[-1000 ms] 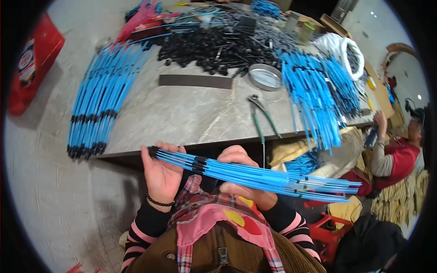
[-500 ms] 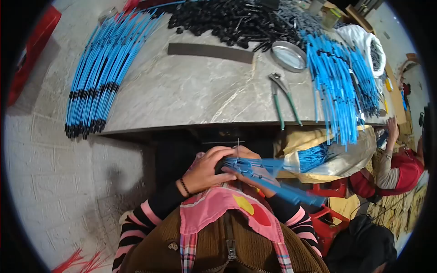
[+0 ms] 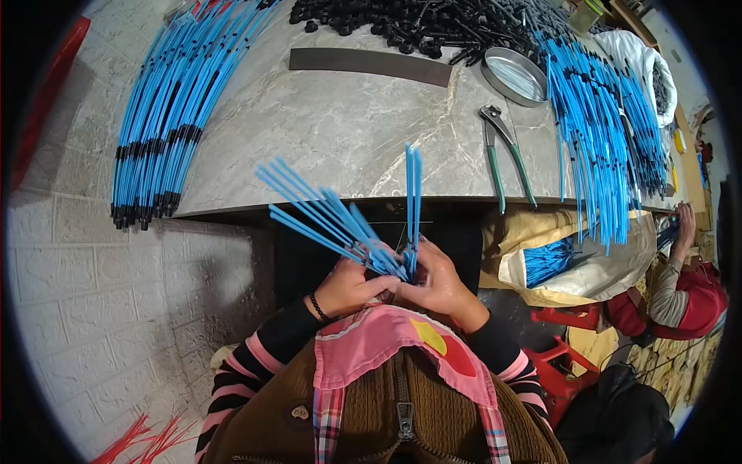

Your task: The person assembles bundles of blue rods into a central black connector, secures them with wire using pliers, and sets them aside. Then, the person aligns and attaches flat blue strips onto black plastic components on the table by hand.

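Close to my apron, both hands meet in front of my chest. A fanned bunch of thin blue plastic tubes [image 3: 321,213] rises up and to the left out of my left hand [image 3: 348,288], whose fingers are closed round the lower ends. Pinched in my right hand [image 3: 442,284] are a few blue tubes [image 3: 413,182] that stand almost straight up. The thumbs nearly touch, and the gripped tube ends are partly hidden. A thin needle-like rod shows faintly just behind the hands.
On the stone-look table [image 3: 332,147] lie green-handled pincers [image 3: 506,155], a dark flat strip [image 3: 371,66], a round metal dish [image 3: 514,76], black parts [image 3: 410,27] and blue tube bundles [image 3: 166,116]. An open sack [image 3: 595,263] hangs below the right edge. A person [image 3: 688,301] sits at right.
The blue tubes have swung from pointing lower right to pointing up. They are now split, most in my left hand and a few in my right. The view has shifted slightly.
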`<state>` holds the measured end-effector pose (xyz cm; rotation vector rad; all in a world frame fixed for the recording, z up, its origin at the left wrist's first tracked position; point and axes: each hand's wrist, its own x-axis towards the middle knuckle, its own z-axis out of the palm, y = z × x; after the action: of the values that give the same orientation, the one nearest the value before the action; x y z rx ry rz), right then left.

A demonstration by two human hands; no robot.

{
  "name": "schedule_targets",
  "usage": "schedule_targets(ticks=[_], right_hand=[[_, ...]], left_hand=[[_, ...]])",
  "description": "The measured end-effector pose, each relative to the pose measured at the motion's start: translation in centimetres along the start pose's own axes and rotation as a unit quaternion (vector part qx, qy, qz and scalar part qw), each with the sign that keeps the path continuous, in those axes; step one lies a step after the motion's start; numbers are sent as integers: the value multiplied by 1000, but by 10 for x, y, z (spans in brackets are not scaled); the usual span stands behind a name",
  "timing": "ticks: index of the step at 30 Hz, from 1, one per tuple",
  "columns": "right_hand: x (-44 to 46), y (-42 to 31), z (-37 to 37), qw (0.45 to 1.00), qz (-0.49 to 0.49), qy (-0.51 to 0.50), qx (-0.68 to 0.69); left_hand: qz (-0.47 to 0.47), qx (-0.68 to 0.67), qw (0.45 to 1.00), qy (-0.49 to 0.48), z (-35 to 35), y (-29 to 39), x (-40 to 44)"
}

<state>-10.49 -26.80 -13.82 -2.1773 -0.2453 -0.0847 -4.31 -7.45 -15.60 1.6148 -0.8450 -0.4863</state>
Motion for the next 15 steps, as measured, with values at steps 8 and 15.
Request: schedule_targets(ticks=[8,15], right_hand=[[-15,-14,-8,870,159,-43,465],[-18,-8,-12,834,189,-93,509]], left_hand=[[-95,-176,980,-25,7,5,-1],[-74,-246,965,-51,11,8,5]])
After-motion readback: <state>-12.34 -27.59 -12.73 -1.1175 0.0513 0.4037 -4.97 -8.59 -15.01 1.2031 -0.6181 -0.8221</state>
